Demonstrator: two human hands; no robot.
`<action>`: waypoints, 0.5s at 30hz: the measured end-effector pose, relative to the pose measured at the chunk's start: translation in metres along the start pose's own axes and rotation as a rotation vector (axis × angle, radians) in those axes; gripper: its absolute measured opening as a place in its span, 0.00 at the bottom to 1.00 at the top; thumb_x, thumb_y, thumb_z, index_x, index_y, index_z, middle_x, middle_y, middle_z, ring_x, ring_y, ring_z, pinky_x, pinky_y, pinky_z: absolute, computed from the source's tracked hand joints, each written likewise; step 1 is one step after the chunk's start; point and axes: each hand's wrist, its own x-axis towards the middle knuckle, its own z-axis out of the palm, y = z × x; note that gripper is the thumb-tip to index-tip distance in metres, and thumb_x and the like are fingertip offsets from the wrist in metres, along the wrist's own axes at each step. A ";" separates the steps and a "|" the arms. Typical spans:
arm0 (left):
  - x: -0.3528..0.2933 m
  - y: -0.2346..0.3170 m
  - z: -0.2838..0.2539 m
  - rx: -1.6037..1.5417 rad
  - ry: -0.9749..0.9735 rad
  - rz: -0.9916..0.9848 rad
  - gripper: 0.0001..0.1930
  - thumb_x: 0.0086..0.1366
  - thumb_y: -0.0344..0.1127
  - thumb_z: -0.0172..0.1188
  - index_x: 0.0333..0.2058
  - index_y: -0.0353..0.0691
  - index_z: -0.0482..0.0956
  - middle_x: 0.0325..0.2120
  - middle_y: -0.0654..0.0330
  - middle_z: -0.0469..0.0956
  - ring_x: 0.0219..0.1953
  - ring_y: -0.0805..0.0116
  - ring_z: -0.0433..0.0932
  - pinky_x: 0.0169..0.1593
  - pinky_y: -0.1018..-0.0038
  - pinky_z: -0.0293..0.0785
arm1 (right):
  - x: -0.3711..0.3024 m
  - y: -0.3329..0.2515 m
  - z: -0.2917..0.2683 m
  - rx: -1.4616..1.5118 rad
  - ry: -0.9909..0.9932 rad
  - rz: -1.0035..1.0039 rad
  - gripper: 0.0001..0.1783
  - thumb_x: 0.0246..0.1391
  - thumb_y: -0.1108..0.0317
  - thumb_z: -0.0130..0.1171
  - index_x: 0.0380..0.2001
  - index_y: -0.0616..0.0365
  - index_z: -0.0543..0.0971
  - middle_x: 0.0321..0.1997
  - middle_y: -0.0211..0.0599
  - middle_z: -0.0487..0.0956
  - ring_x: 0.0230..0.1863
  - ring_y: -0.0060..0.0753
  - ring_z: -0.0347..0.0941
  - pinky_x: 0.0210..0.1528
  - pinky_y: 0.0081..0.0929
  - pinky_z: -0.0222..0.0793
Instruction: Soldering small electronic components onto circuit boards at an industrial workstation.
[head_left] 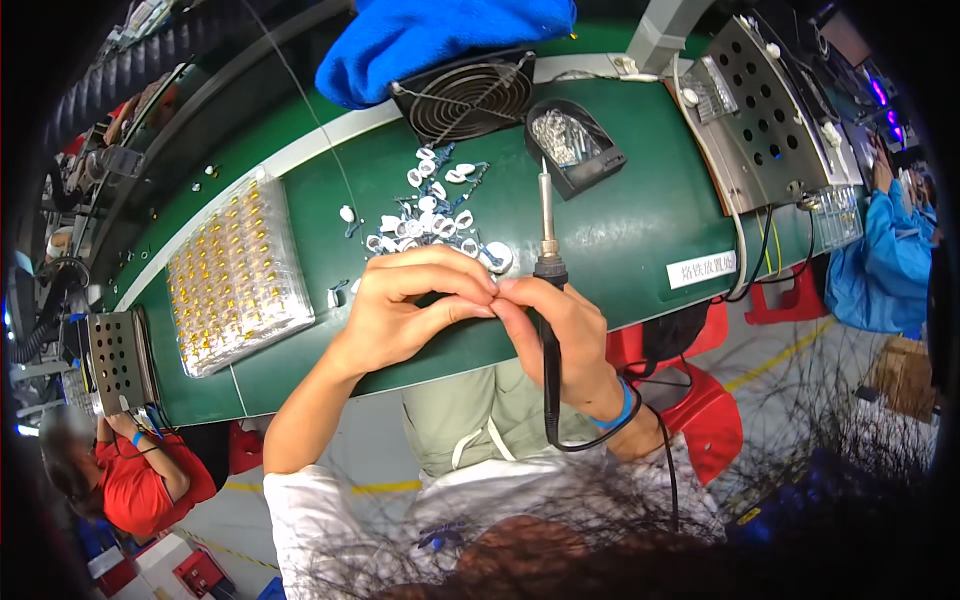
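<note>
My left hand point(405, 305) and my right hand point(580, 345) meet at the table's near edge, thumbs and index fingers pinched together. Whatever small piece lies between the fingertips is mostly hidden. A soldering iron point(549, 268) is tucked in my right hand, its metal tip pointing away from me and its black cord running down over the wrist. Just beyond my fingers lies a round white piece point(497, 257). Past it spreads a loose pile of small white oval parts point(428, 222) with blue bits attached.
A clear tray point(285, 270) with rows of yellow-gold parts lies left. At the back stand a black fan point(470, 98), a blue cloth point(440, 40) and a black bin point(588, 180) of small metal pieces. A perforated metal box point(765, 110) stands right. Other people sit nearby.
</note>
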 end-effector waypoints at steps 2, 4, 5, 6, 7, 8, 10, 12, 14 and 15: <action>0.000 -0.002 0.000 -0.038 0.020 -0.013 0.05 0.58 0.17 0.71 0.34 0.29 0.86 0.38 0.51 0.86 0.40 0.63 0.85 0.46 0.71 0.82 | -0.009 0.002 -0.003 0.005 0.003 0.015 0.23 0.53 0.84 0.71 0.51 0.62 0.76 0.36 0.45 0.85 0.33 0.41 0.84 0.34 0.32 0.78; 0.003 -0.006 0.000 -0.032 0.125 -0.023 0.07 0.59 0.16 0.69 0.36 0.29 0.85 0.38 0.49 0.85 0.41 0.63 0.85 0.47 0.70 0.82 | -0.023 0.014 -0.012 -0.020 0.003 0.040 0.26 0.54 0.85 0.70 0.54 0.61 0.73 0.35 0.44 0.86 0.33 0.40 0.85 0.36 0.31 0.80; 0.006 -0.007 0.001 0.002 0.168 -0.044 0.08 0.60 0.18 0.68 0.39 0.32 0.87 0.39 0.53 0.87 0.43 0.62 0.86 0.49 0.70 0.81 | -0.025 0.018 -0.019 -0.080 -0.016 0.002 0.27 0.57 0.85 0.66 0.57 0.61 0.69 0.36 0.45 0.87 0.32 0.39 0.86 0.36 0.31 0.80; 0.009 -0.008 0.001 -0.005 0.168 -0.046 0.08 0.60 0.18 0.68 0.39 0.32 0.87 0.39 0.53 0.87 0.43 0.62 0.86 0.49 0.70 0.81 | -0.028 0.019 -0.025 -0.085 -0.020 0.007 0.27 0.57 0.85 0.66 0.57 0.61 0.69 0.36 0.45 0.87 0.32 0.39 0.86 0.36 0.31 0.80; 0.011 -0.009 0.002 0.077 0.174 -0.048 0.08 0.61 0.18 0.68 0.39 0.32 0.87 0.40 0.53 0.87 0.43 0.61 0.86 0.49 0.70 0.81 | -0.032 0.019 -0.031 -0.073 -0.057 0.019 0.26 0.59 0.84 0.64 0.58 0.61 0.68 0.37 0.47 0.87 0.32 0.39 0.85 0.36 0.30 0.80; 0.014 -0.009 0.003 0.160 0.180 -0.050 0.08 0.61 0.19 0.69 0.39 0.32 0.87 0.40 0.52 0.87 0.43 0.61 0.86 0.49 0.70 0.81 | -0.036 0.020 -0.038 -0.061 -0.094 0.030 0.25 0.62 0.83 0.62 0.59 0.62 0.67 0.39 0.49 0.88 0.31 0.39 0.85 0.35 0.29 0.80; 0.017 -0.010 0.005 0.215 0.170 -0.020 0.08 0.61 0.20 0.69 0.40 0.32 0.87 0.40 0.52 0.87 0.42 0.62 0.87 0.48 0.71 0.82 | -0.044 0.025 -0.046 -0.072 -0.115 -0.004 0.22 0.70 0.70 0.58 0.62 0.65 0.66 0.40 0.53 0.88 0.30 0.37 0.85 0.32 0.28 0.79; 0.018 -0.012 0.010 0.250 0.142 -0.052 0.09 0.60 0.18 0.70 0.40 0.30 0.86 0.42 0.51 0.87 0.45 0.62 0.87 0.52 0.70 0.81 | -0.048 0.024 -0.050 0.069 -0.076 -0.009 0.30 0.73 0.54 0.54 0.65 0.67 0.66 0.37 0.50 0.88 0.28 0.36 0.84 0.30 0.28 0.78; 0.017 -0.013 0.010 0.261 0.125 -0.073 0.09 0.60 0.19 0.70 0.40 0.31 0.86 0.42 0.52 0.87 0.45 0.61 0.87 0.52 0.70 0.81 | -0.049 0.020 -0.053 0.009 -0.046 0.042 0.36 0.70 0.43 0.53 0.61 0.69 0.72 0.31 0.47 0.87 0.26 0.37 0.82 0.28 0.31 0.77; 0.017 -0.013 0.010 0.275 0.105 -0.089 0.09 0.60 0.20 0.71 0.40 0.31 0.86 0.42 0.52 0.88 0.45 0.61 0.87 0.52 0.70 0.81 | -0.048 0.021 -0.055 -0.018 -0.043 0.032 0.36 0.69 0.43 0.55 0.59 0.70 0.74 0.29 0.45 0.86 0.25 0.37 0.82 0.28 0.32 0.77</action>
